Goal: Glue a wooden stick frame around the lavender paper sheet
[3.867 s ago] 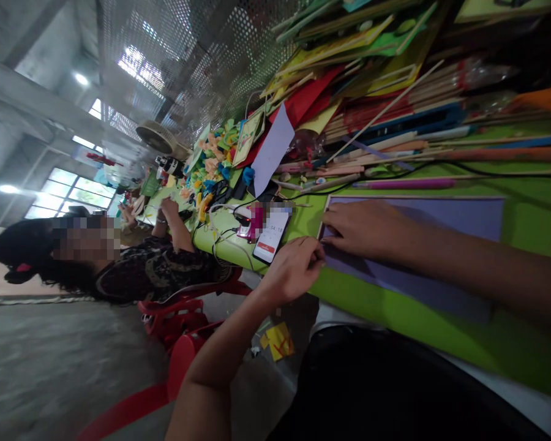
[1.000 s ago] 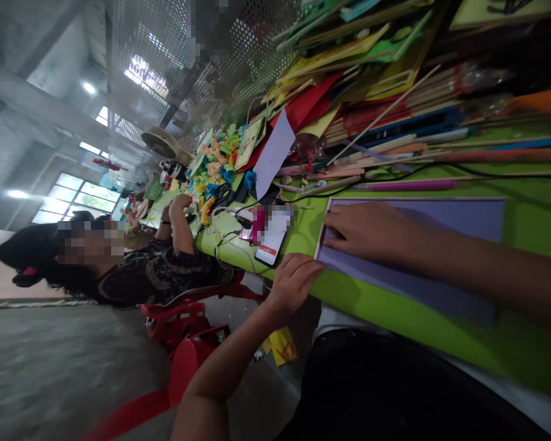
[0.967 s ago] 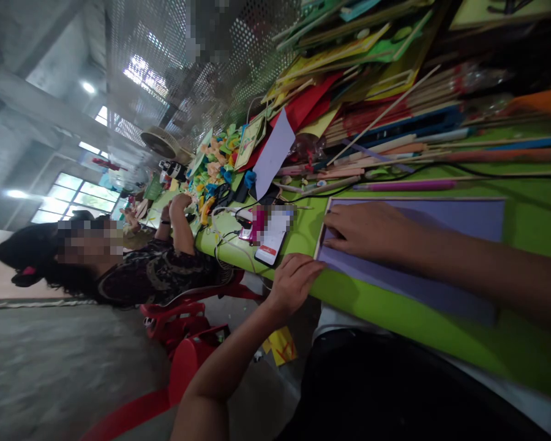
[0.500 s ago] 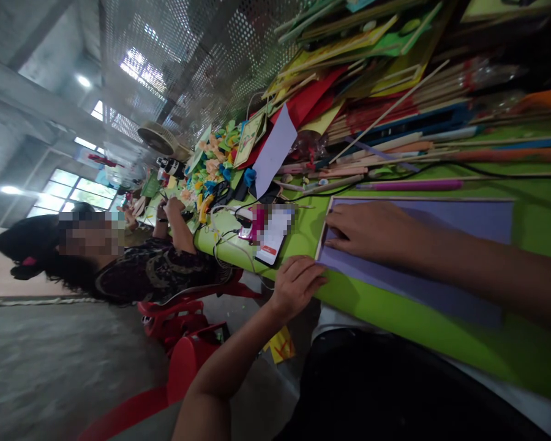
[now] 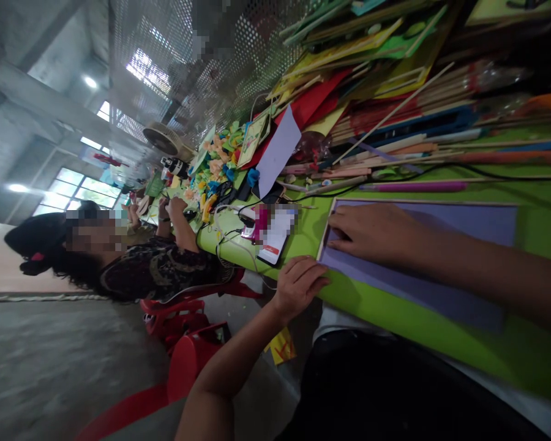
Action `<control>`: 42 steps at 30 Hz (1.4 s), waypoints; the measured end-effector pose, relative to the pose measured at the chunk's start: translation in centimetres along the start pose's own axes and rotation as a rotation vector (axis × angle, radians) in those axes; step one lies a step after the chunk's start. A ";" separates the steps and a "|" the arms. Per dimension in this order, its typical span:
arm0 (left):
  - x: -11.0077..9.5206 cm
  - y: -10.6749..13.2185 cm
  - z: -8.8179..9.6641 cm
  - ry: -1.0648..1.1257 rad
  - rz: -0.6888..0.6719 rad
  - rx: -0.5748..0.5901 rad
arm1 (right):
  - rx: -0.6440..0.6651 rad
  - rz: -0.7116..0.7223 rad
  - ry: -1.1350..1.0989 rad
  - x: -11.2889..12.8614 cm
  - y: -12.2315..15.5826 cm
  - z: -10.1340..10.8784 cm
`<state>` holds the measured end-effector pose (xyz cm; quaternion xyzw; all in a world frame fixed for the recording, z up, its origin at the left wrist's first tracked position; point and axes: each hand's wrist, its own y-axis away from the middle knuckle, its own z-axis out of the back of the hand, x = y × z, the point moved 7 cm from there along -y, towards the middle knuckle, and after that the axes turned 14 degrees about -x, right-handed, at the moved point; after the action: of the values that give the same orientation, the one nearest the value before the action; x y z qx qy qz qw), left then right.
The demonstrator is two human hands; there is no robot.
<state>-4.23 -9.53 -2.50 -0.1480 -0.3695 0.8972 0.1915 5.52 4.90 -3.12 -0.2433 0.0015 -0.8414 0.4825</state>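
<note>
Right hand: the right hand lies flat, fingers spread a little, palm down on the purple sheet. It presses on the sheet and clamps nothing.
Left hand: the left hand sits at the bench edge with its fingers curled in. The fingertips meet the sheet's corner just below the right hand's fingertips; I can't tell whether they pinch that corner or only touch it.
Sheet's place: it lies flat on the bench, under the right palm. Its short end is just past the right fingertips and the rest runs back beneath the right forearm.
Long axis: it follows the line of the right forearm, from fingertips toward elbow.
Nearer hand: the right hand is on the sheet itself, the left only at its corner.
Beyond the left hand: a phone lies close by, apart from the sheet.
Far side of the right hand: a purple stick runs parallel to the sheet's long edge, with a heap of sticks and coloured card behind it.
Further off: a co-worker sits at the same bench, well apart from both hands.
</note>
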 end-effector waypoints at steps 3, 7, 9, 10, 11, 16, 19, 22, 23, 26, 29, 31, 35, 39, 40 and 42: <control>0.0 0.0 0.1 0.020 0.005 -0.020 | -0.011 0.009 -0.010 0.0 0.0 0.0; 0.1 0.2 0.4 0.064 0.020 -0.050 | -0.013 0.009 -0.019 -0.1 0.0 -0.2; 0.2 0.4 0.5 0.066 0.044 -0.045 | -0.010 0.008 -0.021 -0.2 0.0 -0.3; 0.3 0.5 0.5 0.060 0.051 -0.041 | -0.007 0.006 -0.022 -0.2 -0.1 -0.4; 0.3 0.6 0.5 0.049 0.053 -0.035 | -0.003 0.004 -0.022 -0.2 -0.1 -0.4; 0.2 0.9 0.2 -0.023 0.048 0.015 | 0.016 -0.018 -0.019 -0.2 -0.1 -0.4; 0.3 1.1 0.0 -0.037 0.056 0.041 | 0.022 -0.010 -0.012 -0.1 0.0 -0.3; 0.5 1.2 -0.1 -0.045 0.073 0.027 | 0.020 -0.009 -0.002 0.0 0.0 -0.2; 0.5 1.2 0.0 -0.047 0.076 0.012 | 0.016 -0.008 0.001 0.0 0.0 -0.2; 0.3 0.9 0.2 -0.043 0.062 -0.031 | 0.015 -0.011 0.008 -0.1 0.0 -0.4; 0.2 0.6 0.2 -0.037 0.058 -0.044 | 0.019 -0.004 0.005 -0.3 -0.1 -0.7; 0.1 0.6 0.2 -0.029 0.060 -0.058 | 0.011 0.004 0.000 -0.3 -0.1 -0.7; 0.1 0.7 0.3 -0.029 0.062 -0.080 | 0.018 -0.004 -0.001 -0.3 -0.1 -0.7; 0.2 1.0 0.2 -0.052 0.048 -0.068 | 0.025 -0.004 0.013 -0.2 -0.1 -0.6; 0.1 1.0 0.3 -0.050 0.044 -0.071 | 0.025 -0.004 0.013 -0.2 -0.1 -0.5; 0.1 1.0 0.4 -0.044 0.049 -0.071 | 0.024 -0.005 0.009 -0.2 -0.1 -0.6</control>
<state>-4.67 -10.35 -2.94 -0.1439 -0.4017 0.8909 0.1559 5.26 5.02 -3.66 -0.2338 -0.0071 -0.8437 0.4831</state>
